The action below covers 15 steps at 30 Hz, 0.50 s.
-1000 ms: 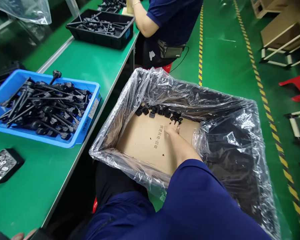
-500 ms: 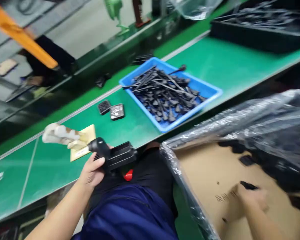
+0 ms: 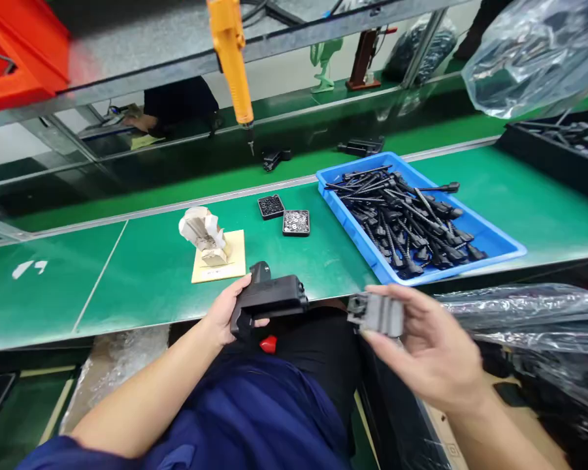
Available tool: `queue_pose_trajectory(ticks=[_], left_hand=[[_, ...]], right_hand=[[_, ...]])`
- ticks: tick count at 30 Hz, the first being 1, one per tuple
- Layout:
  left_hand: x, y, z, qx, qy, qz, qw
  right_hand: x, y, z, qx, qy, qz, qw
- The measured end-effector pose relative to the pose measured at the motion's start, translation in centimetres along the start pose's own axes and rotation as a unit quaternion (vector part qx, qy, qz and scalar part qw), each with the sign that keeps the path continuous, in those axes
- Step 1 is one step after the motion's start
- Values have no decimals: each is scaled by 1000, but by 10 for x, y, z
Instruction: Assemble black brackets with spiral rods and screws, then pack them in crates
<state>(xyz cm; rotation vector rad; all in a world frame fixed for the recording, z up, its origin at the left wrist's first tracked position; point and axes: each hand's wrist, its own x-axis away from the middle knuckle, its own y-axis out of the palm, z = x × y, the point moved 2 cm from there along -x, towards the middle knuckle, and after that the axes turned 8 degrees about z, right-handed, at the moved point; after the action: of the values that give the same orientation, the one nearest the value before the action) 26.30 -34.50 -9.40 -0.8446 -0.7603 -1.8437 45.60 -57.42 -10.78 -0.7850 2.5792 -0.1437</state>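
My left hand is wrapped round a black plastic housing at the bench's front edge. To the right, my right hand grips a dark grey ribbed block between thumb and fingers. The two parts are apart, with a gap between them. Behind the housing stands a white-wrapped fixture on a yellow base. Two small square trays lie near it, one with dark screws, one with shiny small pieces.
A blue tray of black stemmed parts sits on the green bench. An orange screwdriver hangs above. A black bin stands at right, a plastic-lined box below. A person's dark sleeve shows behind.
My right hand has come up out of the box at right with the grey block. The housing in my left hand has turned over, and the view has swung round.
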Motion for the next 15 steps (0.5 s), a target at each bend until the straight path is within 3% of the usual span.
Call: queue_pose_trajectory(ticks=[3,6,11,15], left_hand=[[6,-6,1,24,-101,-2,995],[12,-9,2,23,-151,-15,988],[14,-7,5,81,-159,-12,984],[10,-9,4,64,-182,-24,981]], right_hand=[[-5,50,-47,63,-240,-114,962],[-9,85,-71,91,-388,-173,901],[-16,125,-93,198,-460,-230,834],[-20,144,-103,227,-442,-265,826]])
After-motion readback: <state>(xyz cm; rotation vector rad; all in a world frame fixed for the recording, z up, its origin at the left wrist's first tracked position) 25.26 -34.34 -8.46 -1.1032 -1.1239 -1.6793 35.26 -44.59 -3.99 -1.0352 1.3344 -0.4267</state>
